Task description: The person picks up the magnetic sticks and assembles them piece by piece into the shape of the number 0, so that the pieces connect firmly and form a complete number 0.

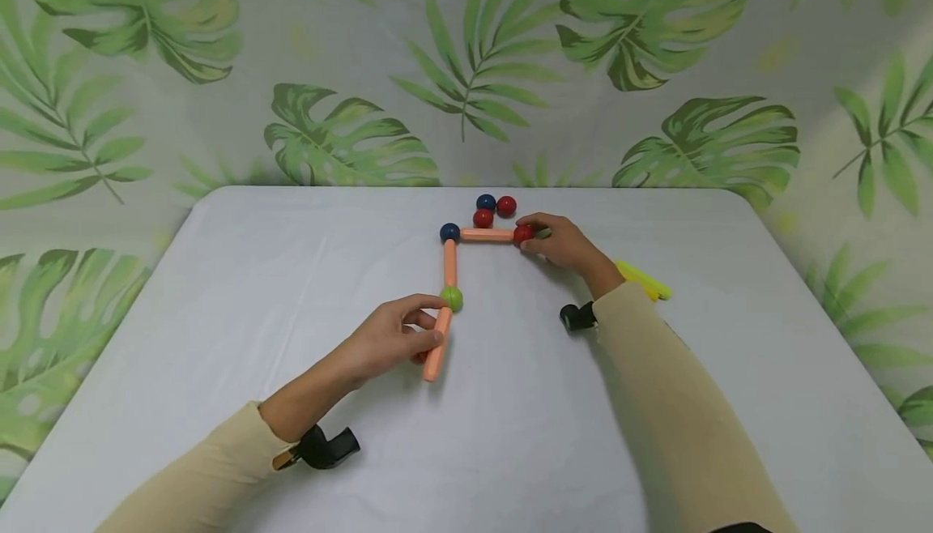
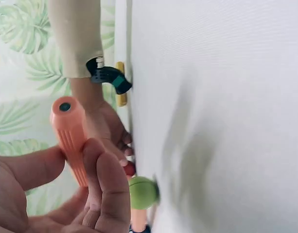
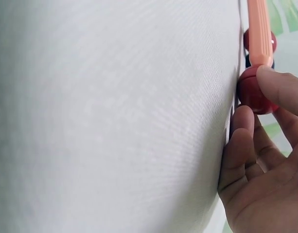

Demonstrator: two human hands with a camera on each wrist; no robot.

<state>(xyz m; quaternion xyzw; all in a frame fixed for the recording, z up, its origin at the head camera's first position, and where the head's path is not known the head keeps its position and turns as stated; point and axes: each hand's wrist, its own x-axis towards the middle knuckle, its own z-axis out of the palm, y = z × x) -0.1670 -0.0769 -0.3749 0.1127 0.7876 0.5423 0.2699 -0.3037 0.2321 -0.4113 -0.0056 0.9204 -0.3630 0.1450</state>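
Note:
My left hand [image 1: 394, 337] pinches an orange ridged rod [image 1: 437, 347] between thumb and fingers. The rod's near end, with a dark round inset, faces up in the left wrist view; its far end is close to a green ball [image 1: 453, 299]. A second orange rod [image 1: 449, 262] runs from the green ball to a dark blue ball [image 1: 449, 232] at the corner. From there a third orange rod [image 1: 487, 235] reaches right to a red ball [image 3: 254, 91]. My right hand [image 1: 563, 243] grips this red ball with thumb and fingertips, low over the table.
Two loose red balls, one nearer [image 1: 483, 218] and one farther [image 1: 506, 206], sit with a dark blue ball [image 1: 486, 203] behind the horizontal rod. Yellow rods [image 1: 643, 280] lie beside the right sleeve, partly hidden. The white table [image 1: 306, 274] ends at a leaf-patterned cloth [image 1: 474, 71].

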